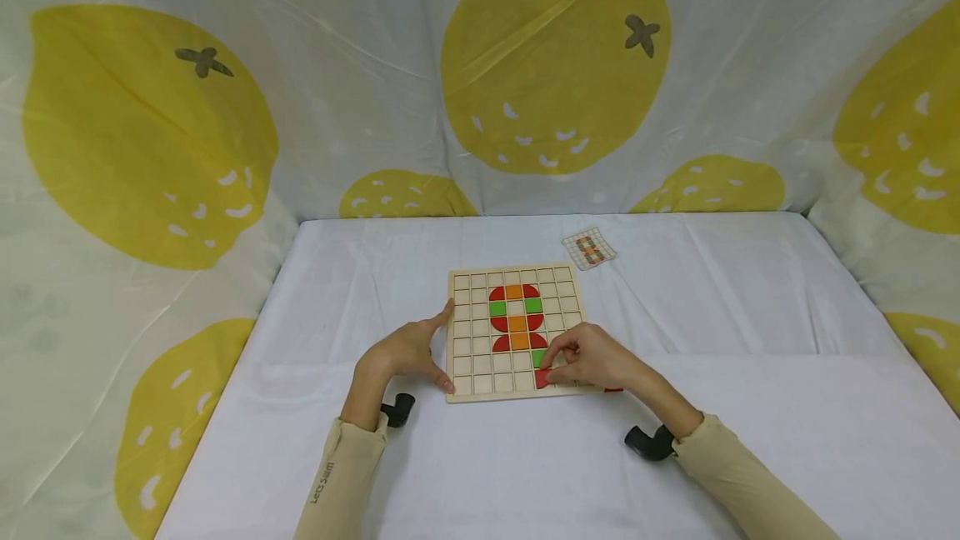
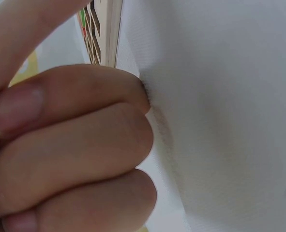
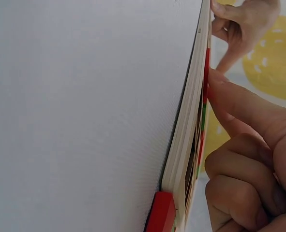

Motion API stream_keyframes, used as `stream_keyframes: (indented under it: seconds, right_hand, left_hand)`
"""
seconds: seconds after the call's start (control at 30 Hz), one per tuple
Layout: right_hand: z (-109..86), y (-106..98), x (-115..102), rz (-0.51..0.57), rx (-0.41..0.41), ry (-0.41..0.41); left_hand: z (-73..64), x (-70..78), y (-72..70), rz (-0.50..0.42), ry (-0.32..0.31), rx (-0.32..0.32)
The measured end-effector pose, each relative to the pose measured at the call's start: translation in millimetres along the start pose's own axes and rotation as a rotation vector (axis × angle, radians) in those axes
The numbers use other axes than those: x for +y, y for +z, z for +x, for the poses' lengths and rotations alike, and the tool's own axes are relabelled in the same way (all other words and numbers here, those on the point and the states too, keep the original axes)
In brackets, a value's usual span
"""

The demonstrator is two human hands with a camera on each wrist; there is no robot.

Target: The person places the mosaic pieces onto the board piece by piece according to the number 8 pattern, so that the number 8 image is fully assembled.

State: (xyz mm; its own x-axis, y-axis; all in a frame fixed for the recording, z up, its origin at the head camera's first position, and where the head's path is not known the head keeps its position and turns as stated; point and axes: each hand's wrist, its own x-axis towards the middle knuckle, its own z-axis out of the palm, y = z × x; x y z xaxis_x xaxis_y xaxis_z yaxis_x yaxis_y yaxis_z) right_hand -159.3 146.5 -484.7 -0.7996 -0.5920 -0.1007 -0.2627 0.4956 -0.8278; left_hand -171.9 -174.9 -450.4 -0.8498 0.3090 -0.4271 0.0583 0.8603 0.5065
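Note:
A wooden grid board [image 1: 472,362] lies on the table, bearing red, orange and green tiles in a column-like pattern. My left hand [image 1: 405,350] rests against its left side, the index finger at the edge and the thumb by the near corner. The left wrist view shows the other fingers [image 2: 75,140] curled beside the board. Over the near part of the pattern, my right hand [image 1: 592,354] pinches a red tile [image 1: 541,379] between thumb and index finger at a near-row square. A green tile [image 1: 537,358] sits just beyond it. The hand partly covers both tiles.
A small pattern card [image 1: 589,248] lies behind the board, to the right. Another red tile [image 1: 613,390] shows at the board's near right edge, under the right wrist. White cloth covers the table [image 1: 712,290], and lemon-print fabric [image 1: 360,82] encloses it.

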Motion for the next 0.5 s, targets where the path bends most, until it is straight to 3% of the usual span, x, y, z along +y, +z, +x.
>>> stream_keyframes:
  seconds: [0.5]
  right_hand:
    - [-2.1,-4.6,2.0,0.057,0.020,0.043]
  left_hand:
    - [2.2,-0.5,0.5,-0.002,-0.003,0.002]
